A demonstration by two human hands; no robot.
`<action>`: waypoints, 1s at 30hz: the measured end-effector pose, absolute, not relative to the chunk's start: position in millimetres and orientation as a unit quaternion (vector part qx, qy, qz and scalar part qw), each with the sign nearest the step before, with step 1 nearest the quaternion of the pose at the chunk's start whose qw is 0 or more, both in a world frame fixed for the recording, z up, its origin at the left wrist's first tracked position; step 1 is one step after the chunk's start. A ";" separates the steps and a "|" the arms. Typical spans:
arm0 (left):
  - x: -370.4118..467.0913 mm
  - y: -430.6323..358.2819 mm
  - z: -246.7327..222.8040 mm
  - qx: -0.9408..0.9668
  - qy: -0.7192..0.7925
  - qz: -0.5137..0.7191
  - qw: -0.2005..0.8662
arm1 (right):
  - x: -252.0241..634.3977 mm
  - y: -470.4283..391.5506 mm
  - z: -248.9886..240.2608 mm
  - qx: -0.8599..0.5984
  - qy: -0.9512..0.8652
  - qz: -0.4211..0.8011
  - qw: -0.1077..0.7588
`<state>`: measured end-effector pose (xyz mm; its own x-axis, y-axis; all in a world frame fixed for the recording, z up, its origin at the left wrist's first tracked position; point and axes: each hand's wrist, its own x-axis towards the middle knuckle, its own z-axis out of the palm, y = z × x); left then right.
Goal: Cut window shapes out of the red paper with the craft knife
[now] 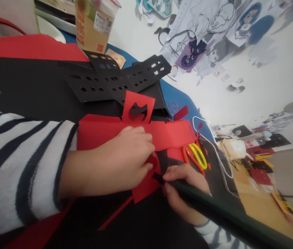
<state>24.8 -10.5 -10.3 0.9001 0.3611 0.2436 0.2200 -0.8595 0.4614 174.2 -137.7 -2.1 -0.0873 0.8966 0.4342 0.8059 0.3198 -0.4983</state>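
A red card cutout point(179, 133) with folded flaps lies in front of me, and one upright flap has a dark cut-out shape. My left hand point(125, 159), in a striped sleeve, is closed over the cutout, with fingers curled and thumb against its lower flap point(142, 192). Just right of that flap, my right hand point(188, 193) pinches a long dark thing point(213, 204) with a flat black tip point(158, 178). It stretches towards the lower right, close to the camera; its kind is unclear. The tip touches or hovers by the red flap; I cannot tell which.
Behind the cutout lies black card point(102, 81) with several cut holes. Scissors with orange and yellow handles point(198, 156) lie to the right, near a white cable point(215, 152). A drink cup point(95, 24) stands at the back, and drawings point(188, 45) cover the wall.
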 end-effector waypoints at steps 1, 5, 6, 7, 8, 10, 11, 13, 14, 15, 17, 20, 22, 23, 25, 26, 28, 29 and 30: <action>24.7 -10.6 -10.6 0.951 0.152 0.165 0.215 | 174.1 -137.7 -1.8 -0.580 -0.735 0.066 0.346; 25.1 -11.1 -10.9 0.952 0.153 0.160 0.209 | 169.5 -135.2 -0.9 -0.570 -0.741 0.027 0.353; 25.3 -11.1 -10.5 0.953 0.155 0.157 0.209 | 168.1 -134.9 -1.8 -0.569 -0.741 0.019 0.357; 25.5 -11.1 -9.8 0.953 0.156 0.155 0.209 | 166.9 -135.0 -3.3 -0.571 -0.737 0.012 0.362; 25.8 -10.9 -9.1 0.953 0.158 0.153 0.209 | 166.1 -135.4 -5.2 -0.576 -0.730 0.006 0.368; 26.0 -10.6 -7.7 0.953 0.159 0.152 0.207 | 165.3 -136.8 -9.1 -0.587 -0.711 -0.002 0.387; 25.9 -10.4 -7.2 0.954 0.160 0.152 0.205 | 165.3 -137.5 -10.2 -0.590 -0.706 -0.004 0.393; 25.6 -10.4 -6.8 0.955 0.159 0.149 0.203 | 165.9 -138.6 -10.2 -0.589 -0.709 -0.004 0.388; 25.4 -10.4 -6.8 0.955 0.157 0.150 0.202 | 166.4 -138.9 -9.1 -0.587 -0.715 -0.008 0.380; 25.3 -10.6 -7.0 0.955 0.157 0.150 0.202 | 166.9 -139.2 -7.6 -0.585 -0.723 -0.011 0.368; 25.2 -10.9 -7.5 0.955 0.156 0.151 0.200 | 167.9 -140.1 -4.8 -0.584 -0.738 -0.014 0.338; 25.5 -11.0 -8.4 0.954 0.159 0.157 0.200 | 168.4 -142.0 -3.5 -0.587 -0.744 -0.009 0.321; 25.6 -11.0 -9.0 0.953 0.159 0.159 0.202 | 167.8 -142.8 -4.1 -0.591 -0.731 -0.012 0.340; 25.6 -10.9 -9.4 0.953 0.157 0.159 0.202 | 167.5 -143.1 -4.5 -0.593 -0.726 -0.013 0.349; 25.2 -10.7 -10.3 0.953 0.152 0.163 0.204 | 167.6 -143.4 -4.8 -0.591 -0.727 -0.012 0.349; 25.0 -10.6 -10.7 0.953 0.150 0.167 0.204 | 168.1 -143.6 -4.8 -0.589 -0.733 -0.012 0.339; 24.5 -10.4 -11.0 0.952 0.145 0.175 0.205 | 169.7 -144.5 -4.7 -0.588 -0.745 -0.014 0.314; 24.4 -10.4 -10.8 0.952 0.146 0.175 0.205 | 170.4 -145.0 -4.5 -0.590 -0.748 -0.013 0.304; 24.4 -10.4 -10.4 0.952 0.148 0.173 0.205 | 170.8 -145.5 -4.4 -0.592 -0.749 -0.014 0.299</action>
<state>24.4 -10.4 -10.4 0.8959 0.3534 0.2691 0.2117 -0.8723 0.4408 170.8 -145.5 -4.4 -0.1214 0.8773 0.4643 0.8942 0.2998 -0.3326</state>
